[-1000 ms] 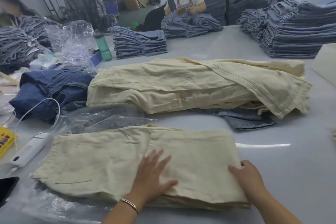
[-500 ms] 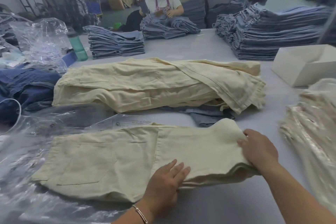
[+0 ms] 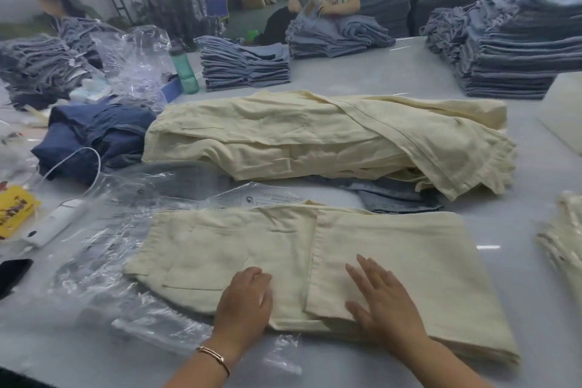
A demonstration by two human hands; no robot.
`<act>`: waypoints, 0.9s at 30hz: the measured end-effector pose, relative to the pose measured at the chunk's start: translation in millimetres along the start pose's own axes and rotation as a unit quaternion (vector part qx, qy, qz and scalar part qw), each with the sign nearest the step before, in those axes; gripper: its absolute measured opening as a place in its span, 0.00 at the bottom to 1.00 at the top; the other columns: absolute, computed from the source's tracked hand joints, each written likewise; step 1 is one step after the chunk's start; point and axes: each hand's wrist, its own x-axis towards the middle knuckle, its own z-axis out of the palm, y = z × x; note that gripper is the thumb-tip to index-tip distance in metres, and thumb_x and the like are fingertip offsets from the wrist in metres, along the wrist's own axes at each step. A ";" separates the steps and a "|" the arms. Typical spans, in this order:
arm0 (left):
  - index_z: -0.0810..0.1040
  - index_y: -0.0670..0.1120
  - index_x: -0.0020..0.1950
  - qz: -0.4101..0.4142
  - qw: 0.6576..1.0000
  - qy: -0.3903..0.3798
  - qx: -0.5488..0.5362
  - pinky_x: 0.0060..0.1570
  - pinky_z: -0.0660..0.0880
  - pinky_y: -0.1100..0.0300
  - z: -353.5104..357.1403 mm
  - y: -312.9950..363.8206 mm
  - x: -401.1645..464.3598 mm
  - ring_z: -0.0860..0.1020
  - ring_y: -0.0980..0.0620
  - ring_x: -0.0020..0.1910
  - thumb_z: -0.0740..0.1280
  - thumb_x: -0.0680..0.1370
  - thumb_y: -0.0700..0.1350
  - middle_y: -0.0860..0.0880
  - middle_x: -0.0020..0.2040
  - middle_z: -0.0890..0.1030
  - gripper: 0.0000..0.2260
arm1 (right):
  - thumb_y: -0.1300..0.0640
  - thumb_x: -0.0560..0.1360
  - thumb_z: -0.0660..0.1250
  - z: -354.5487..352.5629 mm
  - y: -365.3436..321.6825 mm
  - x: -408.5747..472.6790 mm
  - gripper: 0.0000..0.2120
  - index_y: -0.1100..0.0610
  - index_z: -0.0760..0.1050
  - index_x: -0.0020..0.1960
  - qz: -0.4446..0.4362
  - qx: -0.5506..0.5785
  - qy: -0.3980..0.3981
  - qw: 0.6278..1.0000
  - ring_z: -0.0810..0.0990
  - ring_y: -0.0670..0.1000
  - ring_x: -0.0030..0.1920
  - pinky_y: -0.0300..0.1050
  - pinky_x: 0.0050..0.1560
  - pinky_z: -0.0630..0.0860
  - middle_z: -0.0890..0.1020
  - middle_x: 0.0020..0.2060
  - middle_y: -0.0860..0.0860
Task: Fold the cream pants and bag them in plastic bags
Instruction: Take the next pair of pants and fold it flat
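**Operator:** Since half a second ago, my right hand [image 3: 382, 299] has let go of the far end it was lifting and come in to lie flat, fingers spread, on the folded-over panel of the cream pants [image 3: 315, 261]. My left hand [image 3: 248, 296] rests beside it on the near edge, fingers lightly bent; I cannot tell whether they pinch cloth or only press.

**Observer:** Where does the garment sit?

**Operator:** On the table [image 3: 519, 309] right in front of me, its left end lying over a clear plastic bag [image 3: 104, 287], with the pile of unfolded cream pants [image 3: 315, 142] behind it.

**Observer:** What worries you?

**Operator:** The fold looks loose. If I lift both palms at once, I judge the top layer may spring back or skew, and the stacked edges at the near right corner could fan out. The bag is slick and crumpled under the waist end, so sliding the pants could drag the film along rather than enter it.

**Observer:** Anything else?

**Operator:** A white cabled device [image 3: 53, 227] lies near the bag's left side; pulling the film might snag it.
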 end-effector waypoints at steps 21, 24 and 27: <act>0.78 0.41 0.41 -0.440 0.658 0.150 -0.593 0.30 0.73 0.59 -66.6 -179.1 45.1 0.79 0.46 0.36 0.72 0.70 0.36 0.42 0.42 0.82 0.04 | 0.36 0.55 0.71 26.8 -200.4 73.0 0.33 0.42 0.77 0.60 -0.124 0.023 0.020 0.992 0.79 0.54 0.55 0.47 0.57 0.76 0.78 0.55 0.53; 0.78 0.40 0.40 -0.369 0.693 0.142 -0.603 0.35 0.76 0.54 -87.8 -152.1 54.6 0.78 0.45 0.36 0.70 0.68 0.37 0.45 0.34 0.80 0.03 | 0.33 0.71 0.62 22.4 -202.9 82.9 0.36 0.45 0.58 0.75 -0.078 0.130 -0.015 0.988 0.65 0.52 0.68 0.43 0.68 0.60 0.65 0.68 0.49; 0.76 0.43 0.45 -0.241 0.785 0.152 -0.550 0.42 0.74 0.49 -113.6 -106.5 58.7 0.78 0.44 0.39 0.68 0.64 0.44 0.45 0.38 0.80 0.12 | 0.34 0.70 0.66 -8.7 -204.0 84.3 0.42 0.47 0.54 0.77 -0.002 0.370 0.013 0.929 0.61 0.46 0.72 0.42 0.72 0.58 0.62 0.73 0.45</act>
